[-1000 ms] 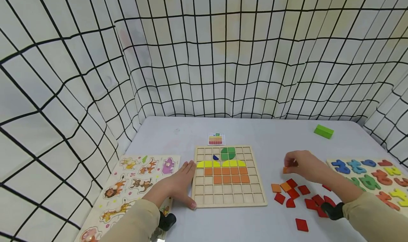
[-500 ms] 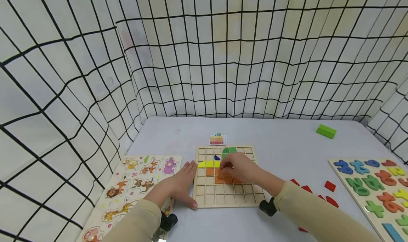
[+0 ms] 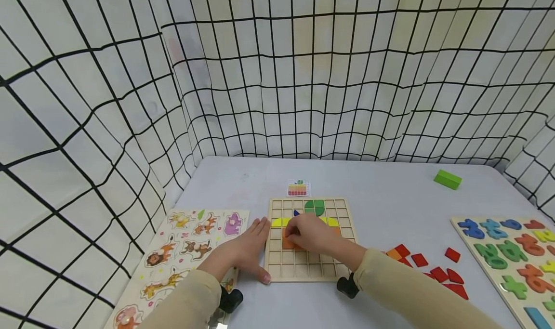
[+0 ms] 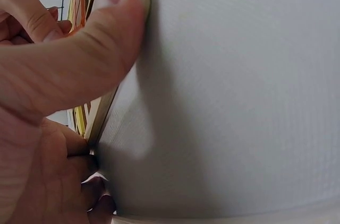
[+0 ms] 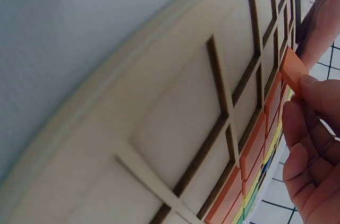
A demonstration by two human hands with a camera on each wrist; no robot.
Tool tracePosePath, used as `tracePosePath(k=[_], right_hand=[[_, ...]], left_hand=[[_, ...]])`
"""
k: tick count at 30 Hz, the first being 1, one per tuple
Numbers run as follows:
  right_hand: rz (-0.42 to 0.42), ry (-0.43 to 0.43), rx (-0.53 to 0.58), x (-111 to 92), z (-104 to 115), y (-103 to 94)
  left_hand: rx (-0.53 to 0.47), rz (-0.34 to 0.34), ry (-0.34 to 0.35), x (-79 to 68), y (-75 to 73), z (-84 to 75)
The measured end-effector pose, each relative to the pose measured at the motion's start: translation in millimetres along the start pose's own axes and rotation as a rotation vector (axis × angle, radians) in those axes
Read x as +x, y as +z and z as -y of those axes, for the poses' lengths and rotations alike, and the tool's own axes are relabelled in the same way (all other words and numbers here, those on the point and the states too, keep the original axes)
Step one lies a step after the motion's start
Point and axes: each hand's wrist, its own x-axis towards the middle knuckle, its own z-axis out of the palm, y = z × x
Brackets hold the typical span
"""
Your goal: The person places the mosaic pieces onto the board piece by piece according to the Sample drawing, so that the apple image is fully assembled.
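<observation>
Right hand [image 3: 313, 232]: across it comes, from beside the flat red loose pieces [image 3: 439, 274] a second ago to over the pale wooden grid board [image 3: 301, 271], slightly further left than half a second back.

Flat orange square tile [image 5: 292, 70]: pinched between the right thumb and finger, tilted, right at the left end of the lower row of orange tiles [image 5: 253, 141]; whether it touches the grid, hard to tell.

Left hand [image 3: 244, 248]: holding its ground, fingers stretched straight, gripping nothing, thumb and fingertips against the board's left side.

On the grid: orange across the middle, partly hidden by the right hand; flat yellow curved pieces [image 3: 281, 222] just above; a small dark-blue piece [image 3: 296, 213] and rounded green pieces [image 3: 314, 207] up near the far edge.

Beyond the grid: a small white printed card [image 3: 298, 188] with a coloured picture, close to the far edge.

Left side: a pale animal puzzle board [image 3: 184, 261], the left forearm reaching over it.

Right side: an orange loose piece [image 3: 393, 254] among the reds, part of the group behind the beige right sleeve [image 3: 407, 285]; further out, a pale number puzzle board [image 3: 496, 277] with coloured numerals.

Far right of the white table [image 3: 368, 184]: a bright green rectangular block [image 3: 448, 179].
</observation>
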Motion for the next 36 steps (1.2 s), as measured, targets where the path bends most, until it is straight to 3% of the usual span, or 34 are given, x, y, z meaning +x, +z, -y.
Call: tracePosePath(k=[7,15,21,28,36], right_hand=[[0.016,0.019,-0.031,1.5,4.8,3.6],[0.002,-0.033,-0.084,0.2,4.5,5.5],[-0.059,-0.015,-0.060,-8.6,-6.8,-8.4],[-0.075,0.132,-0.065,-37.1,-50.5,-46.6],[-0.010,0.230,-0.049,-95.5,-115.9,-89.0]], left_hand=[[-0.006,-0.001,0.009,-0.4,-1.3,0.6],[-0.015,-0.008,-0.004,-0.8,-0.7,-0.4],[-0.012,0.000,0.006,-0.7,-0.7,-0.1],[0.008,-0.003,0.009,0.4,1.3,0.1],[0.011,-0.008,0.024,-0.8,0.4,2.1]])
